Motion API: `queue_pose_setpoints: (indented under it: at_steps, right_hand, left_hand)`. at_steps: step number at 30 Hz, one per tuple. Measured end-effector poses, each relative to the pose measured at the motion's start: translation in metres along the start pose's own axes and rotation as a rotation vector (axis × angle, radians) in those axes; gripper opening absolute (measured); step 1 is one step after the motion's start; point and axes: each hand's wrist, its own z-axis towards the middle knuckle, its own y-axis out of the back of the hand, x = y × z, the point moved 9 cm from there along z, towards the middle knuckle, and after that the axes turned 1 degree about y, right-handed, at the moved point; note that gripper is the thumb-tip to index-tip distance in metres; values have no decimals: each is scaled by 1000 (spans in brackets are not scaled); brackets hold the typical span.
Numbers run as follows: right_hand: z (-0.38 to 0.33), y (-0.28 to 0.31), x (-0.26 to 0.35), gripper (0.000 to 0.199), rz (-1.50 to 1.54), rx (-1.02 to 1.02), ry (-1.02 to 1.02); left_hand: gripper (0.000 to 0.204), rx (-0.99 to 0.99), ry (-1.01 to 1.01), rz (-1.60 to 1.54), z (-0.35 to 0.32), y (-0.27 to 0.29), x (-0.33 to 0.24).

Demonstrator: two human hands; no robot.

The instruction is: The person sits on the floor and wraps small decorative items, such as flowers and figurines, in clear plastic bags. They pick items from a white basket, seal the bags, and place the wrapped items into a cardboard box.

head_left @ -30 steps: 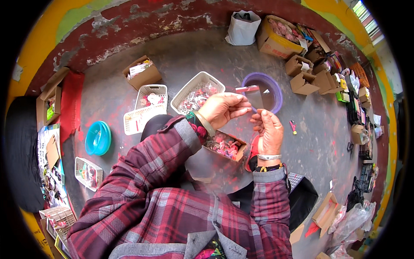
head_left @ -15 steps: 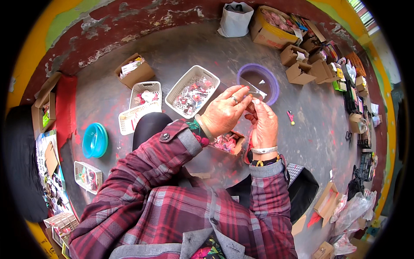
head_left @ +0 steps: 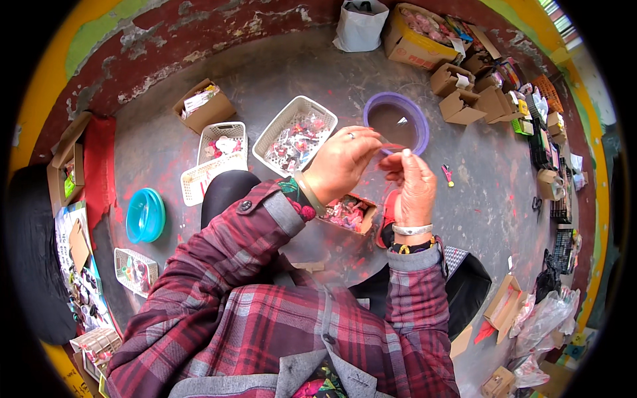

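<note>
My left hand (head_left: pixel 342 159) is held in front of me with fingertips pinched together, and a thin reddish strip (head_left: pixel 393 146) runs from them toward my other hand. My right hand (head_left: pixel 415 192) faces it, thumb raised and fingers curled at the strip's other end. What the strip is, I cannot make out. Below the hands stands a small cardboard box (head_left: pixel 365 224) of pink and red pieces. Just beyond them is a purple basin (head_left: pixel 424 136) with a small white scrap inside. Left of that sits a white basket (head_left: pixel 267 161) full of small wrapped items.
Two smaller white baskets (head_left: pixel 194 189) and an open carton (head_left: pixel 219 114) stand to the left, near teal bowls (head_left: pixel 146 215). A pink-and-yellow tool (head_left: pixel 447 175) lies on the floor at right. Cartons (head_left: pixel 461 108) and crates line the right wall; a white bag (head_left: pixel 360 30) stands at the back.
The clear film seen at my fingertips no longer shows there; a thin reddish strip is visible instead. My hands have drawn slightly apart, the right one lower and to the right.
</note>
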Motion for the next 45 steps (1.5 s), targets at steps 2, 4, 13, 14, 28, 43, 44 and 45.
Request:
queue_pose_setpoints:
  at_steps: [2,4,13,14,28,43,44,45]
  right_hand:
    - [2,7,19,19,-193,-40,138]
    - [-2,5,54,20,-430,-73,276]
    - [-3,-8,-6,18,-354,428,-313]
    - [-2,-5,-11,17,-327,410,-321]
    - [-7,-9,-27,14,-260,437,-426]
    - [-8,-13,-32,10,-325,405,-424]
    - [-7,-13,-33,10,-327,397,-418]
    - [-7,-12,-34,10,-330,389,-413]
  left_hand:
    - [14,144,491,-421,-11,-18,35]
    - [18,244,558,-675,-14,-28,43]
    - [16,587,664,-646,-30,-47,42]
    - [16,590,647,-628,-30,-47,42]
    - [15,519,554,-530,-24,-38,51]
    - [18,600,665,-593,-34,-43,53]
    - [18,600,677,-612,-35,-44,54]
    - [17,588,677,-628,-35,-45,54]
